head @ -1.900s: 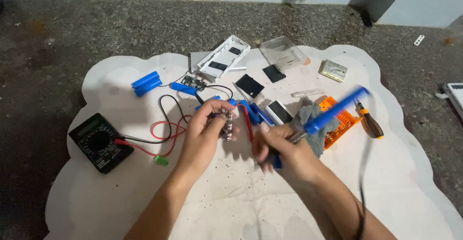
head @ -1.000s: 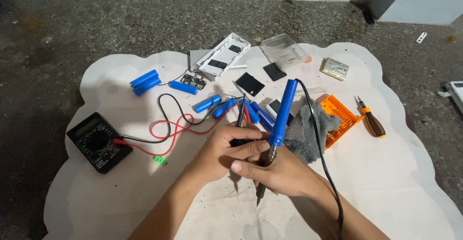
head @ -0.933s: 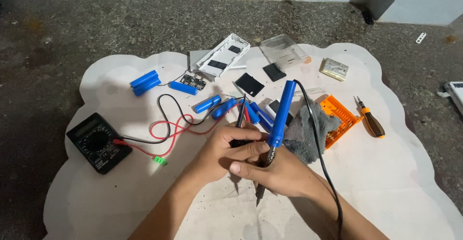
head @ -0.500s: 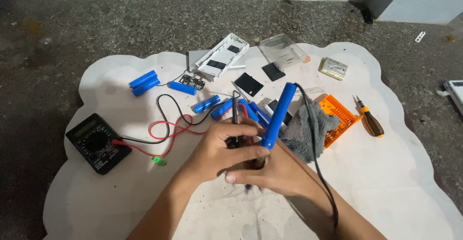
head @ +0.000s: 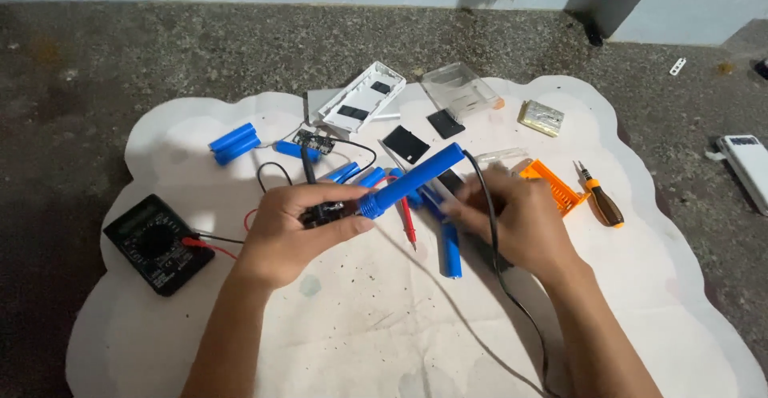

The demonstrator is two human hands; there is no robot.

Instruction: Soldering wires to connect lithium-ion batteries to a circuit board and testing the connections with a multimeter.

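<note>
My left hand (head: 292,226) is closed around the tip end of a blue soldering iron (head: 412,178), and a small dark part (head: 324,212) sits pinched under its fingers. The iron's handle points up and to the right, and its black cord (head: 488,238) runs back over my right hand. That right hand (head: 512,218) is blurred, with its fingers spread beside the handle and nothing visibly in it. It hovers over loose blue cylindrical cells (head: 450,250) and a red test probe (head: 406,222) on the white mat (head: 384,326).
A black multimeter (head: 156,242) lies at the left with its leads. More blue cells (head: 234,142), a white casing (head: 360,106), a clear box (head: 462,90), an orange stand (head: 556,190) and a screwdriver (head: 602,198) lie at the back. Rough grey floor surrounds the mat.
The soldering iron has gone from my right hand into my left. My right hand has let go and moved to the right; the iron now lies tilted lower.
</note>
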